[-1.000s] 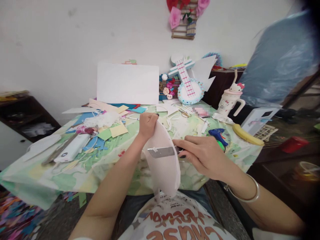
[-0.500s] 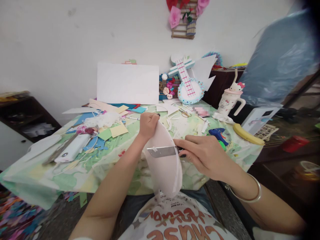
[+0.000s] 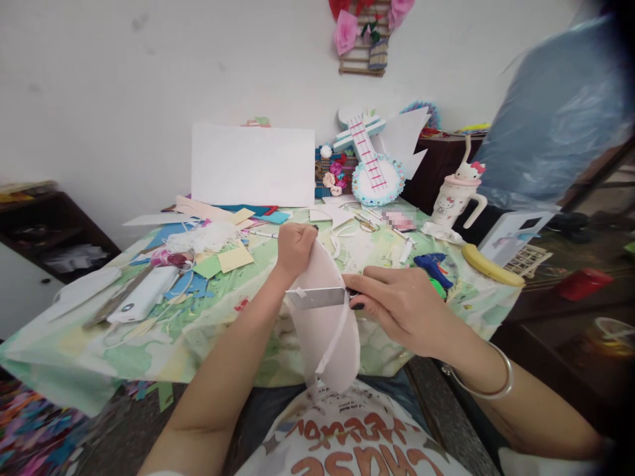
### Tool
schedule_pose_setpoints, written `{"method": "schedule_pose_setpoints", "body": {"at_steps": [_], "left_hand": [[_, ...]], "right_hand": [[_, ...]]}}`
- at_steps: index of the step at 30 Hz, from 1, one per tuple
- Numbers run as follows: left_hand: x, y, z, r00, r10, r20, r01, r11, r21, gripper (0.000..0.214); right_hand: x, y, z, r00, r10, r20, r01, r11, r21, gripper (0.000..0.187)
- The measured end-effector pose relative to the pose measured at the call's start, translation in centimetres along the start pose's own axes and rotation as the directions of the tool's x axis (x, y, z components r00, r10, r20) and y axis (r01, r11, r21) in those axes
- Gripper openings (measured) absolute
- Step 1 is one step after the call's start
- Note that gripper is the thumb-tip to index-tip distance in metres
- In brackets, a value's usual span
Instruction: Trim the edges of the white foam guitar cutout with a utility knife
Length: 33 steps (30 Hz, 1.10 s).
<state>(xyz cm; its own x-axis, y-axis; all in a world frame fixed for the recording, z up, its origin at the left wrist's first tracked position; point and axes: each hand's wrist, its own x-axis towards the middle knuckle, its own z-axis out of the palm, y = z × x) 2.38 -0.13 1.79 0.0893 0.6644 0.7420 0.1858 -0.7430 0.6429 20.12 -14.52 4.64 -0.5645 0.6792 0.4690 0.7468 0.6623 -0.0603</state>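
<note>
Head view: toward six o'clock from centre, grips curved white foam-like board [image 3: 308, 330] in left hand [image 3: 295, 250] with fingers clenched; pinches flat silver metal knife [image 3: 320, 299] in right hand [image 3: 409, 304]; has just loosened thin white strip [image 3: 338, 337] toward seven, apparently paring further.

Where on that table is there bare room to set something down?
Mostly bare green-and-white patterned cloth shows just before the white rectangular device, and right of the bare right hand, below the curved yellow banana. Crowded: back-left, around tangled white strips and coloured paper pieces.
</note>
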Motion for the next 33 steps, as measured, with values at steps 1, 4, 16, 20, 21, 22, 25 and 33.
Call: {"method": "schedule_pose_setpoints", "body": {"at_steps": [1,4,16,20,21,22,25,33], "left_hand": [[0.0,0.0,0.0,1.000,-0.004,0.005,0.004,1.000,-0.016,0.035],[0.0,-0.1,-0.2,1.000,-0.018,0.016,0.019,0.998,-0.062,0.035],[0.0,0.3,0.0,1.000,-0.007,0.023,0.007,1.000,-0.010,0.038],[0.0,0.2,-0.1,1.000,-0.026,0.017,0.026,1.000,0.003,0.035],[0.0,0.2,-0.2,0.999,-0.031,0.015,0.031,1.000,0.008,0.034],[0.0,0.1,-0.3,0.999,-0.033,0.013,0.033,0.999,0.013,0.034],[0.0,-0.2,-0.4,1.000,-0.031,0.004,0.031,0.999,0.028,0.034],[0.1,-0.3,-0.4,0.998,-0.043,-0.051,0.045,0.998,0.042,0.032]], "right_hand": [[0.0,0.1,0.1,1.000,0.001,-0.002,-0.001,1.000,0.001,0.042],[-0.3,0.5,0.3,1.000,0.011,0.000,-0.011,0.999,0.033,0.041],[0.0,0.3,0.0,1.000,0.020,0.007,-0.021,1.000,0.013,0.042],[0.1,0.3,0.4,0.999,0.034,-0.017,-0.033,0.999,0.019,0.040],[0.1,0.3,0.5,0.999,0.037,-0.025,-0.036,0.999,0.035,0.040],[0.2,0.4,0.6,0.999,0.039,-0.032,-0.037,0.998,0.057,0.039],[0.2,0.6,0.9,0.997,0.061,-0.050,-0.052,0.983,0.176,0.037],[0.4,2.4,1.5,0.913,0.408,0.006,-0.268,0.589,0.762,0.045]]}}
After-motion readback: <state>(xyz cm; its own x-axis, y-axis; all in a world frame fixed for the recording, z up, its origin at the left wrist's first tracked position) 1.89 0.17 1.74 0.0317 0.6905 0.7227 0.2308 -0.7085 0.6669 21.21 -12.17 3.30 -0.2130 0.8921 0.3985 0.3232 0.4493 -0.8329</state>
